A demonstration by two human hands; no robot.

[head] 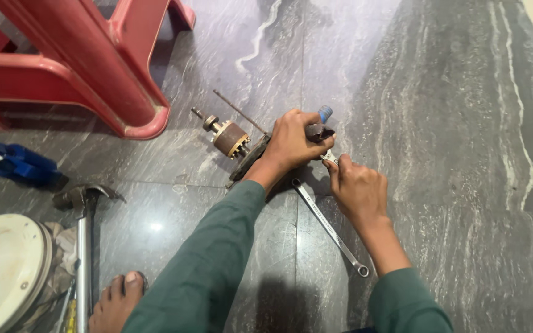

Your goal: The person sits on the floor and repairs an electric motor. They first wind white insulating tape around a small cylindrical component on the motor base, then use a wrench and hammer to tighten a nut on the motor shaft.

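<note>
My left hand is closed around a dark metal part with a blue tip, held just above the grey stone floor. My right hand pinches the head of a small silver spanner set against that part. A long ring spanner lies on the floor under my right wrist. Just left of my left hand lies a brown motor rotor on its shaft, with a thin metal rod beside it. A dark flat piece runs beneath my left wrist.
A red plastic stool stands at the upper left. On the left lie a blue tool, a claw hammer and a white round cover. My bare foot rests near the bottom edge.
</note>
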